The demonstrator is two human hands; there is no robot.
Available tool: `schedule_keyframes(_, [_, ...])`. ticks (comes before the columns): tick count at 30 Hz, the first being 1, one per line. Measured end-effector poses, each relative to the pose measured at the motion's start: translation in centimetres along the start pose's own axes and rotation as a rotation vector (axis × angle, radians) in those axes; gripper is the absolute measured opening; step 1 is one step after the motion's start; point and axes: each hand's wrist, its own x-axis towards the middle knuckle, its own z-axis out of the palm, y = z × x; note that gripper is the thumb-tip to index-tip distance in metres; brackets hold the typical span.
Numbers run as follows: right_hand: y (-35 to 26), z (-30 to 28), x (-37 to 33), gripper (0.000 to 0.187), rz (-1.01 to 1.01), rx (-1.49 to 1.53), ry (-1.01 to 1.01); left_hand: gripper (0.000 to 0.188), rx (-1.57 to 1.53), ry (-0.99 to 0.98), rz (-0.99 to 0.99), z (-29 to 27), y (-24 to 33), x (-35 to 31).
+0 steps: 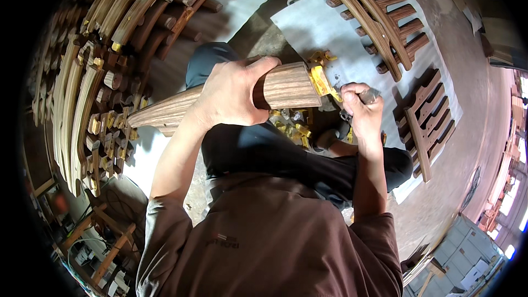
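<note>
My left hand (234,91) is wrapped over a long wooden piece (291,86) with striped brown grain, held across my lap. It narrows toward the left, and its broad end points right. Crumpled yellow tape (320,80) clings to that end, and a strip of it reaches to my right hand's fingertips. My right hand (363,110) is closed, pinching at the tape's end, with a small flat grey piece (369,97), blade-like, showing in its grip. Scraps of yellow tape (294,126) lie below the wood, between my legs.
Stacked curved wooden parts (82,115), several with yellow tape, rise close on my left. White sheeting (308,19) covers floor ahead and right, bearing slatted wooden frames (379,22) and a second slatted group (426,121). A grey-blue box-like object (462,253) stands at lower right.
</note>
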Motion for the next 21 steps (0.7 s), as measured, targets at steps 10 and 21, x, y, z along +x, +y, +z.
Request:
schedule_keyframes(10, [0.3, 0.6, 2.4, 0.004, -0.227, -0.751, 0.123, 0.066, -0.033, -0.096, 0.065, 0.0, 0.8, -0.4])
schedule_keyframes(21, [-4.5, -0.5, 6.0, 0.011, 0.122, -0.607, 0.102, 0.07, 0.039, -0.081, 0.029, 0.8, 0.9, -0.9])
